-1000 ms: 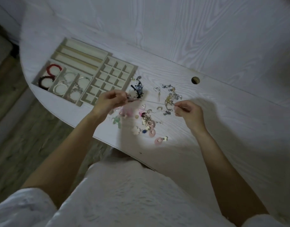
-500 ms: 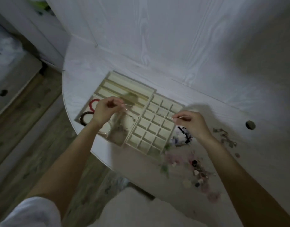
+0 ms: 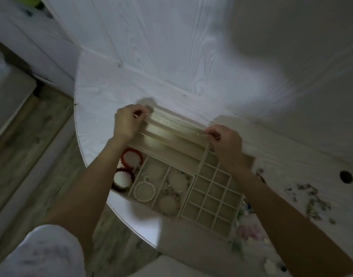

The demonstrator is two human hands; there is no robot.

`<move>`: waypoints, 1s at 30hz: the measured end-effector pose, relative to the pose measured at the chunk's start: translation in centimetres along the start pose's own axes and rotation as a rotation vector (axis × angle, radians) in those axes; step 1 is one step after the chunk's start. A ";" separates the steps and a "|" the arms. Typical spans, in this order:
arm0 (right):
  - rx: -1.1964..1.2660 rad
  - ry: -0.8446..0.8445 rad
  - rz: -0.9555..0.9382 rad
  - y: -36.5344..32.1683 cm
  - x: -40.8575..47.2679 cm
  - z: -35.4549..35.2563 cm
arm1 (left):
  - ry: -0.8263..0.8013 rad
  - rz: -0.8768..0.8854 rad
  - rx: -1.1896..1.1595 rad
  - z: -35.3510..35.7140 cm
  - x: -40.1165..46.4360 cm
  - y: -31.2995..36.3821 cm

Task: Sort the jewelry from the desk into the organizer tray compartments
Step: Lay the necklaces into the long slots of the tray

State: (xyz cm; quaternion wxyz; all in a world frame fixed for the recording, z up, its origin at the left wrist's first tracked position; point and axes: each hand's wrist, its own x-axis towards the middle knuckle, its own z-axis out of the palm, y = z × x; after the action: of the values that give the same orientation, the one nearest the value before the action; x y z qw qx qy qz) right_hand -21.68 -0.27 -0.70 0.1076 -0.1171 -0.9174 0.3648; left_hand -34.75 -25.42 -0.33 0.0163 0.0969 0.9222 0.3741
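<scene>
Home bedroom: white desk (image 3: 103, 100), wood floor (image 3: 31, 136).

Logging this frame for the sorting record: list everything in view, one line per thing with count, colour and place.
Organizer tray: one, beige, on the desk's rounded end.
Chain: one, pale and glittering, stretched over the tray's far long slot.
Red bracelets: two, red and dark red, near-left compartment.
Pearl bracelet: one, white, the compartment to the right of those.
Loose jewelry: blurred scatter, mixed colours, desk right of the tray.
Desk: one, white woodgrain.
Cable hole: one, dark, far right.
Left hand: pinches the chain's left end.
Right hand: pinches its right end.
</scene>
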 end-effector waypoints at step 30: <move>-0.510 -0.066 -0.248 1.8 0.9 1.2 | -0.103 0.542 0.742 0.5 1.3 -1.5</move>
State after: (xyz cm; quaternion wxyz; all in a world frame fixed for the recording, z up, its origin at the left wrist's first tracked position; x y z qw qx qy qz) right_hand -22.59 0.50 -2.70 0.0888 -0.0153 -0.9899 0.1097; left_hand -36.20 -25.89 -1.69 -0.0722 0.3525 0.9330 0.0042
